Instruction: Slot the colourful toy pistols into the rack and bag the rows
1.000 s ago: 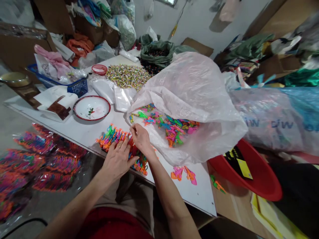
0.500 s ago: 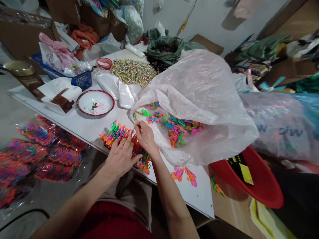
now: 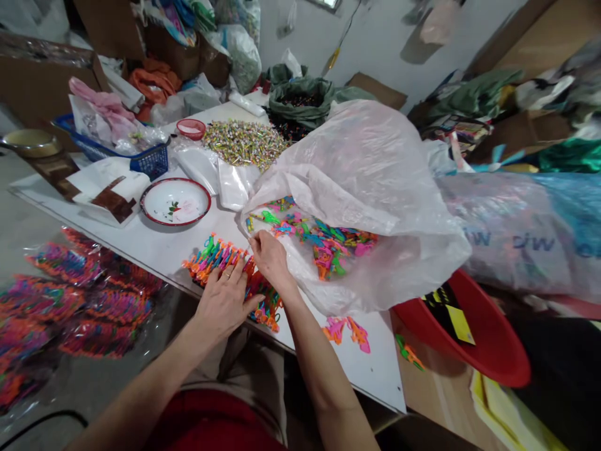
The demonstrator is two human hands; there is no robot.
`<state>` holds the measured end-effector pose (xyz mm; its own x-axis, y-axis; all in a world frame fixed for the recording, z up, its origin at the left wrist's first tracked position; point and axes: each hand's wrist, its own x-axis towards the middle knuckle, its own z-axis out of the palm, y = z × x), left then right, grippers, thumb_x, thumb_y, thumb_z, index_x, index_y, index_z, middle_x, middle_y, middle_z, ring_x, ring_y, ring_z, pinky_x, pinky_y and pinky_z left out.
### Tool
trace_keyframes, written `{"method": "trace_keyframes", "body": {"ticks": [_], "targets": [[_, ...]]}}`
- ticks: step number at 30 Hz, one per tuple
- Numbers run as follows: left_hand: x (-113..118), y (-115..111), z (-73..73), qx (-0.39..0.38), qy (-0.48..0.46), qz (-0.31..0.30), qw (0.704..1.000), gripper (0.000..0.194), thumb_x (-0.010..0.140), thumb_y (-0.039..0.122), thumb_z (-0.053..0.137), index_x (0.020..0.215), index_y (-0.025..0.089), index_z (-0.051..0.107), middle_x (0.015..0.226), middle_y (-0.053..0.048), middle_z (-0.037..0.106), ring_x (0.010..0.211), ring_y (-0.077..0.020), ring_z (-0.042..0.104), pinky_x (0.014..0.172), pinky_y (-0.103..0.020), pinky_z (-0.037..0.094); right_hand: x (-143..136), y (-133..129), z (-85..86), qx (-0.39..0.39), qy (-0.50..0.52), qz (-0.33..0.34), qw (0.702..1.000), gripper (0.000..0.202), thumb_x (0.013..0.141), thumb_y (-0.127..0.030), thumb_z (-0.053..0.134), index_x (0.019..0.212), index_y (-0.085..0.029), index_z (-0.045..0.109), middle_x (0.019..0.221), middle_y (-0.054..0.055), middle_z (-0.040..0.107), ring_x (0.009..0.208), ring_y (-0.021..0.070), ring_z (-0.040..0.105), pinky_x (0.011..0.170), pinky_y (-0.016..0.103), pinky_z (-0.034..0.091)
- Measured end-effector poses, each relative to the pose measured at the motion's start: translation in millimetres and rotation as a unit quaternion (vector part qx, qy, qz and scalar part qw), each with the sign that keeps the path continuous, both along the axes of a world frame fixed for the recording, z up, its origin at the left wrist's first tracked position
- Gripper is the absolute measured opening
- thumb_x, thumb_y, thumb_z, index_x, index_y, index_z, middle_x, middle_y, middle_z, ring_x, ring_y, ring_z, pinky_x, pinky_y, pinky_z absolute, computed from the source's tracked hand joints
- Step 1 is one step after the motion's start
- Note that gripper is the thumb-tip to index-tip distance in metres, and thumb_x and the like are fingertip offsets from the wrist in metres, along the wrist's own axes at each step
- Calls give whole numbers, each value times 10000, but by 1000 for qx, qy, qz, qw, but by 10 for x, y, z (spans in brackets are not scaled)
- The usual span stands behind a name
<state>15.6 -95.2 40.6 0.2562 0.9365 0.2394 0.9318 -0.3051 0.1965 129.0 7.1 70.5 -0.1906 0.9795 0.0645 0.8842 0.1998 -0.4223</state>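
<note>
Currently, the left hand (image 3: pixel 224 295) lies over the row of plastic pieces (image 3: pixel 206 258), fingers extended, at the near edge of the worktop (image 3: pixel 375 373). Right hand (image 3: pixel 270 258) at the row's far side, fingertips drawn together; cannot tell whether a piece is pinched there.

Risks, as judged: little margin at the edge, so uneven pressure from the left hand could splay the row or tip end pieces off. Right forearm passes near the loose pink and orange pieces (image 3: pixel 359 335) and could sweep them. Mouth of the white bag (image 3: pixel 370 156) opens just beside the right hand; snagged film could drag mixed pieces (image 3: pixel 328 244) out.

Beyond: enamel dish (image 3: pixel 154 202), clear sleeves (image 3: pixel 232 188), apart from both hands. Farther: heap of small yellowish bits (image 3: pixel 244 141), then dark green sack (image 3: pixel 323 99). The bulky bag obstructs reach forward-right.
</note>
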Motion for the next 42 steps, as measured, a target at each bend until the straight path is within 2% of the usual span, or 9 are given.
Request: {"method": "trace_keyframes", "body": {"ticks": [8,12,15,23,29,32,37,40,42], "targets": [[13,16,-37,7,6,2,1000,523,933,521,448,1217,122,629,1412,-137,511,1193,-283,572,1035,-490,418,37,14,-104,55,-30,-17,998,141,964,-245,484,903,-177,592,859,58,661,820,184,605,685,260,385],[17,9,-41,8,0,4,1000,528,939,523,431,1208,117,634,1397,-157,522,1208,-280,561,1057,-495,396,55,-17,-135,121,-17,7,992,145,965,-243,474,897,-169,579,885,74,652,852,193,587,757,276,401],[19,5,-26,-1,-5,6,1000,513,940,515,430,1205,126,635,1406,-158,512,1211,-284,560,1059,-502,390,48,-44,-172,138,11,-8,990,156,963,-249,459,891,-172,573,882,78,646,837,197,575,755,283,400],[21,-9,-54,11,-16,6,1000,464,932,489,462,1181,146,651,1418,-130,509,1197,-291,569,1054,-508,395,60,-62,-240,79,152,-99,980,187,963,-306,426,840,-207,525,773,19,622,738,188,578,692,277,383],[49,43,-170,23,1,12,1000,434,913,464,502,1156,150,676,1387,-140,537,1180,-290,585,1023,-484,436,106,17,-290,59,194,-110,973,210,960,-311,408,798,-215,501,738,11,619,694,183,579,655,270,372],[58,46,-177,24,-5,13,1000,441,908,458,508,1170,142,668,1362,-153,560,1177,-301,587,1007,-492,447,116,46,-277,41,177,-94,979,203,951,-280,427,782,-207,513,738,13,620,699,177,575,645,262,359],[-41,158,23,94,-17,-12,995,333,935,377,468,1105,195,689,1166,-106,684,1074,-266,632,935,-428,495,140,28,-206,-17,132,-46,990,173,910,-234,526,744,-193,552,704,-1,623,680,157,566,615,241,323],[-123,395,200,127,-5,-2,992,294,924,292,484,1120,180,673,1187,-130,665,1117,-283,608,949,-448,476,158,10,-199,-4,124,-27,992,159,920,-234,525,779,-187,585,713,-2,634,677,149,571,608,233,319],[-153,581,253,99,8,6,995,265,871,236,553,1089,150,678,1221,-158,645,1185,-323,567,993,-508,432,169,11,-211,5,101,-29,994,154,929,-232,519,804,-188,597,730,7,646,686,153,584,608,236,321]]}}
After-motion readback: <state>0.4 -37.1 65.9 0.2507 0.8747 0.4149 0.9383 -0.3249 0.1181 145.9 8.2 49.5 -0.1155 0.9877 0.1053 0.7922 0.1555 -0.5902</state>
